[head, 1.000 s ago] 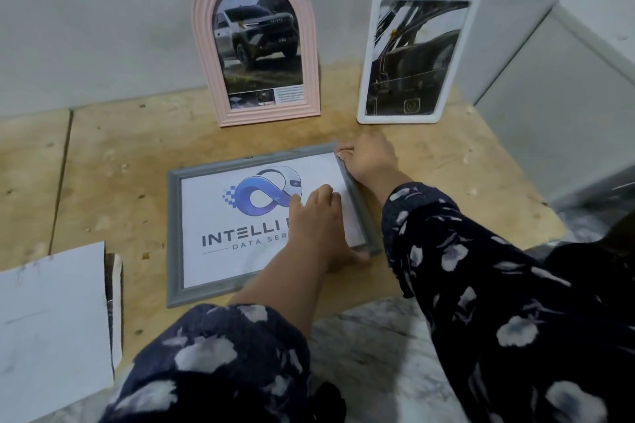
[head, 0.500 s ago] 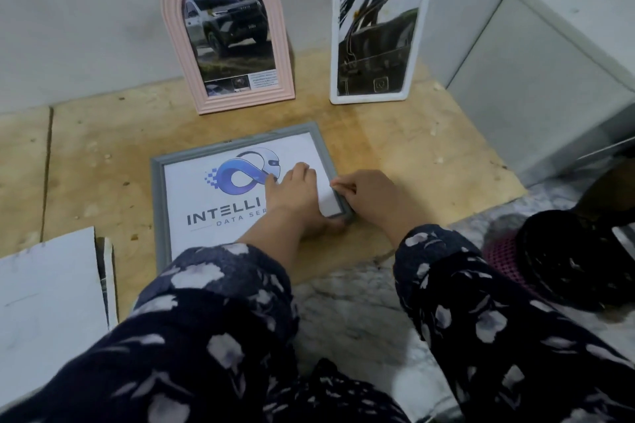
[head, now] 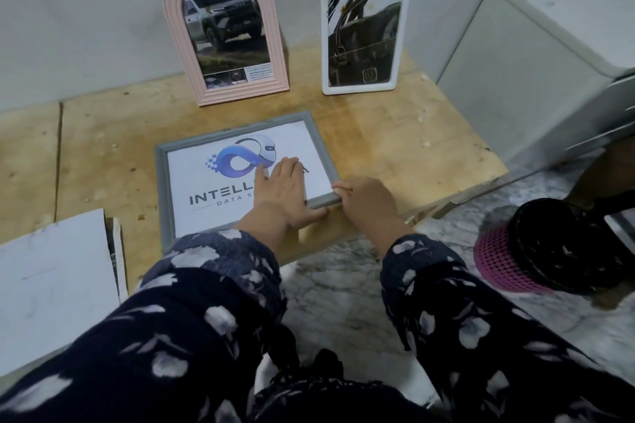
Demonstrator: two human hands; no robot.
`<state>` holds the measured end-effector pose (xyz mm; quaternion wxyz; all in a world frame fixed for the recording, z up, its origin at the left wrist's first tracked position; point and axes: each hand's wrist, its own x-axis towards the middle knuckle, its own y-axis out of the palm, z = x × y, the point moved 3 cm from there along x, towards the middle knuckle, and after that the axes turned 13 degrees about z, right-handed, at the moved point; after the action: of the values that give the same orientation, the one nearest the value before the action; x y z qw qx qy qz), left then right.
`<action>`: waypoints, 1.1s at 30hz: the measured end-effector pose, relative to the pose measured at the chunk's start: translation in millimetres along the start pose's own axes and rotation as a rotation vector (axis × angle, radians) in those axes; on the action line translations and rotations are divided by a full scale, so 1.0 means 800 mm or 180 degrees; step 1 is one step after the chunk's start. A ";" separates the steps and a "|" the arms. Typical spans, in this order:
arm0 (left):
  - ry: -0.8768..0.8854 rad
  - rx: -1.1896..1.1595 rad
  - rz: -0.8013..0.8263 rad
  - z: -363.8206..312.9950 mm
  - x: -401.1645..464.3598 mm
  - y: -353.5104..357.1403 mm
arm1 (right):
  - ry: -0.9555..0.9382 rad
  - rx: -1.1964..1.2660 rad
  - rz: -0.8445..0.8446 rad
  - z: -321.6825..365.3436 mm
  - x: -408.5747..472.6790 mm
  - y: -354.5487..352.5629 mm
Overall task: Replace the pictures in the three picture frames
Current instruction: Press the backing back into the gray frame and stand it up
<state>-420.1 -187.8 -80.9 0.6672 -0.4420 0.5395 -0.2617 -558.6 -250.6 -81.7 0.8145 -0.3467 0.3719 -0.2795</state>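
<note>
Grey frame (head: 161, 189) flat, long axis left-right; left hand (head: 280, 187) flat on it, right hand (head: 366, 203) pinching its corner.

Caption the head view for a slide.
Left hand presses the logo print flat while right hand grips the grey frame corner.

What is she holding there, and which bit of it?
The right hand pinches the grey frame at its near right corner; the left hand presses flat on the logo picture.
</note>
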 end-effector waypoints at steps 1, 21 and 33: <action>-0.0020 -0.0016 -0.0027 0.005 -0.008 0.003 | 0.0064 0.0180 -0.0023 0.000 0.001 0.000; -0.0571 -0.0009 -0.0285 0.113 -0.082 0.039 | 0.0406 0.0777 -0.0544 0.037 -0.029 0.050; -0.0322 0.0079 -0.0655 0.123 -0.082 0.057 | 0.0009 0.0397 -0.0863 0.096 -0.040 0.110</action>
<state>-350.7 -82.0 -85.9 0.6686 -0.4994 0.4536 -0.3128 -497.8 -147.2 -99.2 0.7887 -0.3421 0.3047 -0.4100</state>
